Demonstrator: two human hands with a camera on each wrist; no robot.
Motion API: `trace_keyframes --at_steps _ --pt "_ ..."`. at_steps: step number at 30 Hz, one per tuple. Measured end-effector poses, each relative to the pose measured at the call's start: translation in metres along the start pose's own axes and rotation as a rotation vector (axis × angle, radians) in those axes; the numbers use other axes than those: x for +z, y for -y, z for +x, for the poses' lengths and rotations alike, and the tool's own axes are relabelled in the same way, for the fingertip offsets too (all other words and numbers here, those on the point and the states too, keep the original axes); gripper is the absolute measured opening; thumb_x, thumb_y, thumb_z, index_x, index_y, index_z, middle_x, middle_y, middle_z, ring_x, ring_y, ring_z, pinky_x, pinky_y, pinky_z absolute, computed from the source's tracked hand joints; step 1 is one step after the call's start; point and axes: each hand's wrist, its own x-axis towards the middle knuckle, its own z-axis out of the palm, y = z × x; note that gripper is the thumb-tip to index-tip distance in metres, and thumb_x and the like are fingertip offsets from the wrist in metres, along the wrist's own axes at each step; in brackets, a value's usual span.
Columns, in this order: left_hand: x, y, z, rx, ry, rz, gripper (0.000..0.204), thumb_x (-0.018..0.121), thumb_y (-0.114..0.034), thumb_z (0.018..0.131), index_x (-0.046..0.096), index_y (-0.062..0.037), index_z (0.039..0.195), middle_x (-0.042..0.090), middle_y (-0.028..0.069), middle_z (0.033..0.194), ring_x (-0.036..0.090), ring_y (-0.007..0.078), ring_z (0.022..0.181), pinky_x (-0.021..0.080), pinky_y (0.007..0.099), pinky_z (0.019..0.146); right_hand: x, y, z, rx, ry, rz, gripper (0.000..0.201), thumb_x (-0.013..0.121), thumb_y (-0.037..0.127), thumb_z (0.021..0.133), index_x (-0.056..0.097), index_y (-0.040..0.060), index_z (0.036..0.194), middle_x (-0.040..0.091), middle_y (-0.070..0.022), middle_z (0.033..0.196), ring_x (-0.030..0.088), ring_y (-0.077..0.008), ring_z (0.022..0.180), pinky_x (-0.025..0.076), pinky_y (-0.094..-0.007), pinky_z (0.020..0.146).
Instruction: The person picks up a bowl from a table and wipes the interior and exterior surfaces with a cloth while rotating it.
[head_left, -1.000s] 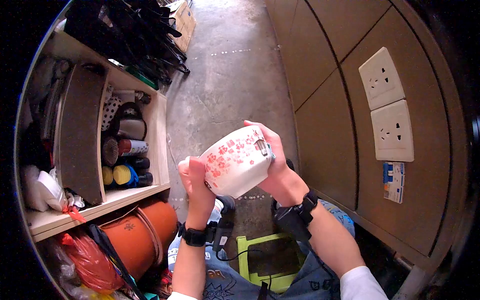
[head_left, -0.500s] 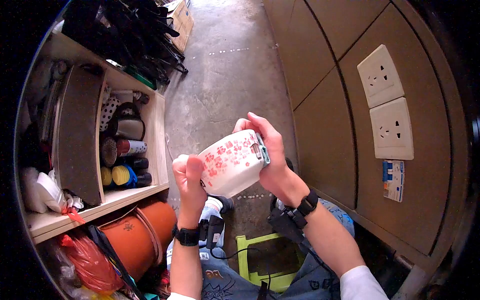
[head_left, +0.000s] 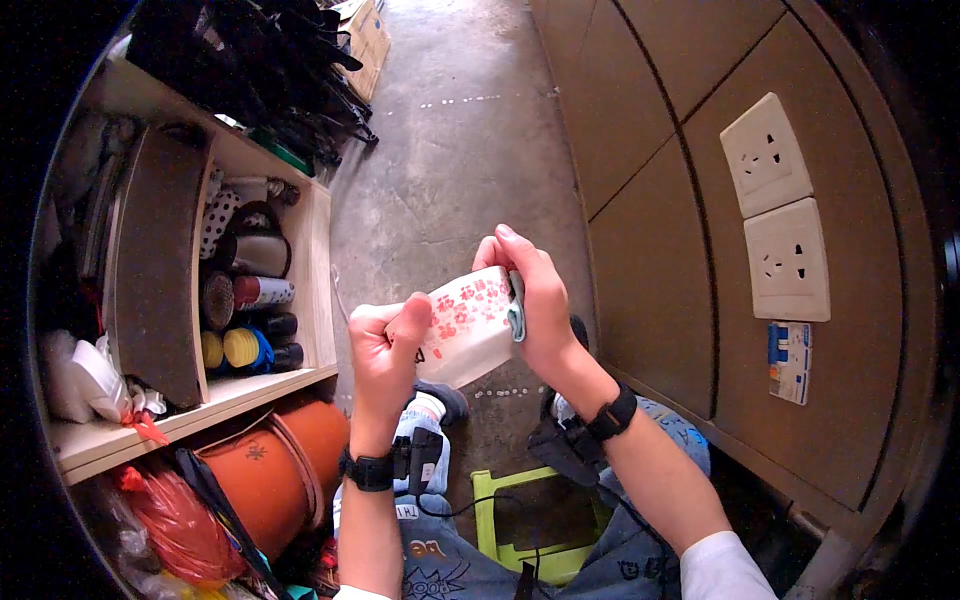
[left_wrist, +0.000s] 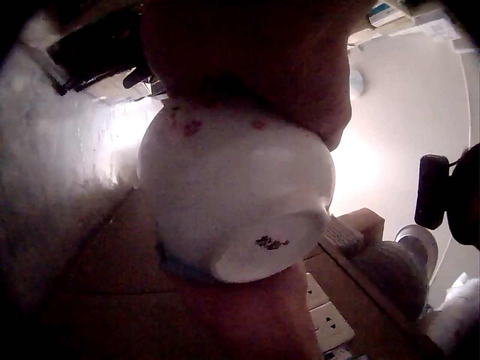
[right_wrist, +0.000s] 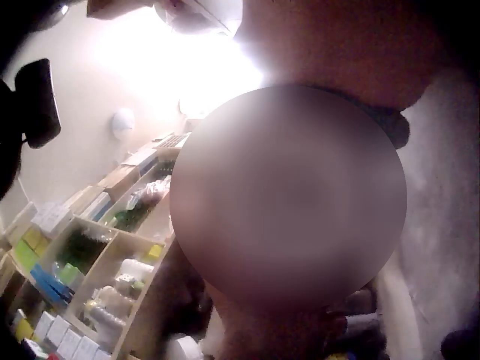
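Observation:
A white bowl with red flower and character prints (head_left: 468, 325) is held up between both hands, tilted so its outer side faces the head camera. My left hand (head_left: 385, 350) grips its left side, thumb uppermost. My right hand (head_left: 538, 300) holds a folded grey-green cloth (head_left: 517, 308) against the bowl's right side, with fingers curled over the far edge. In the left wrist view the bowl's underside (left_wrist: 247, 195) shows a small dark mark on its base. The bowl's inside is hidden from the head view, and the middle of the right wrist view is blurred.
A wooden shelf unit (head_left: 322, 280) with jars and bottles stands on the left, above an orange-red drum (head_left: 270, 470). Brown panels (head_left: 640, 270) with two white sockets (head_left: 787, 260) line the right. Below the hands is a green stool (head_left: 487, 520) on the concrete floor (head_left: 460, 180).
The bowl has tilted and turned in the hands, showing less of its side. The right hand has shifted slightly left, its fingers now over the far edge, and more of the cloth shows.

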Motion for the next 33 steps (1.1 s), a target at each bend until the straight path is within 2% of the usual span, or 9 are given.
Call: trace_keyframes --at_steps 3,5,15,20,24,27,30,32,33 --pt "0.002 -0.005 0.000 -0.031 0.039 0.028 0.052 0.061 -0.035 0.098 0.062 0.0036 0.064 0.045 -0.0059 0.052 0.038 0.0024 0.052 0.026 0.0269 0.046 0.001 0.002 -0.002 -0.020 -0.034 -0.097 0.048 0.040 0.037 0.100 0.054 0.0058 0.066 0.048 0.0023 0.058 0.042 -0.0072 0.057 0.031 -0.0259 0.056" --pt "0.005 -0.009 0.000 -0.026 0.040 0.011 0.048 0.061 -0.033 0.098 0.066 0.0046 0.069 0.046 -0.0061 0.053 0.039 0.0019 0.053 0.028 0.0257 0.046 -0.001 -0.001 -0.001 -0.097 -0.058 -0.235 0.053 0.041 0.038 0.100 0.056 -0.0004 0.068 0.050 -0.0040 0.056 0.045 -0.0123 0.057 0.034 -0.0325 0.056" --pt "0.004 -0.007 0.003 0.051 0.076 0.160 0.042 0.064 -0.030 0.097 0.068 0.0052 0.073 0.045 -0.0041 0.051 0.039 0.0018 0.051 0.028 0.0249 0.044 0.003 0.001 -0.008 -0.237 -0.059 -0.372 0.053 0.042 0.037 0.102 0.056 -0.0023 0.069 0.045 -0.0111 0.053 0.046 -0.0163 0.052 0.036 -0.0372 0.052" --pt "0.010 -0.007 0.003 0.055 0.080 0.247 0.037 0.068 -0.027 0.093 0.068 0.0031 0.072 0.044 0.0026 0.048 0.039 0.0036 0.047 0.029 0.0275 0.043 0.004 0.000 -0.008 -0.385 -0.067 -0.528 0.050 0.047 0.033 0.100 0.056 -0.0029 0.067 0.043 -0.0139 0.052 0.047 -0.0186 0.049 0.036 -0.0387 0.050" --pt "0.012 -0.008 0.002 0.067 0.071 0.265 0.035 0.070 -0.026 0.091 0.066 0.0019 0.070 0.044 0.0050 0.048 0.040 0.0048 0.046 0.030 0.0282 0.043 0.003 0.005 -0.008 -0.308 -0.072 -0.490 0.051 0.049 0.033 0.099 0.055 -0.0030 0.063 0.041 -0.0137 0.050 0.046 -0.0156 0.048 0.035 -0.0376 0.050" --pt "0.009 -0.004 0.001 0.168 0.090 0.275 0.038 0.065 -0.027 0.095 0.064 0.0020 0.070 0.044 0.0037 0.049 0.039 0.0064 0.046 0.029 0.0289 0.043 -0.002 0.008 -0.004 -0.263 -0.035 -0.481 0.052 0.050 0.033 0.098 0.053 -0.0027 0.060 0.042 -0.0104 0.048 0.045 -0.0123 0.049 0.034 -0.0366 0.048" --pt "0.006 -0.001 -0.001 0.094 0.111 0.106 0.050 0.053 -0.034 0.102 0.062 0.0027 0.070 0.048 0.0022 0.052 0.040 0.0072 0.048 0.029 0.0286 0.045 -0.005 0.009 -0.001 -0.148 -0.026 -0.372 0.053 0.051 0.034 0.097 0.052 -0.0019 0.057 0.046 -0.0058 0.048 0.045 -0.0103 0.050 0.034 -0.0340 0.049" --pt "0.011 -0.008 0.000 0.092 0.030 0.006 0.062 0.040 -0.042 0.106 0.061 0.0029 0.069 0.051 -0.0001 0.057 0.043 0.0067 0.052 0.029 0.0272 0.048 -0.007 0.013 0.000 -0.050 -0.004 -0.245 0.049 0.050 0.033 0.097 0.051 0.0048 0.056 0.041 0.0032 0.051 0.037 -0.0067 0.051 0.027 -0.0277 0.051" --pt "0.006 -0.007 0.000 0.057 0.070 0.007 0.066 0.036 -0.049 0.105 0.061 0.0027 0.072 0.053 -0.0009 0.061 0.046 0.0061 0.056 0.030 0.0251 0.051 -0.003 0.022 -0.002 0.007 -0.003 -0.136 0.049 0.049 0.035 0.096 0.047 0.0081 0.055 0.041 0.0026 0.052 0.037 -0.0082 0.050 0.029 -0.0273 0.052"
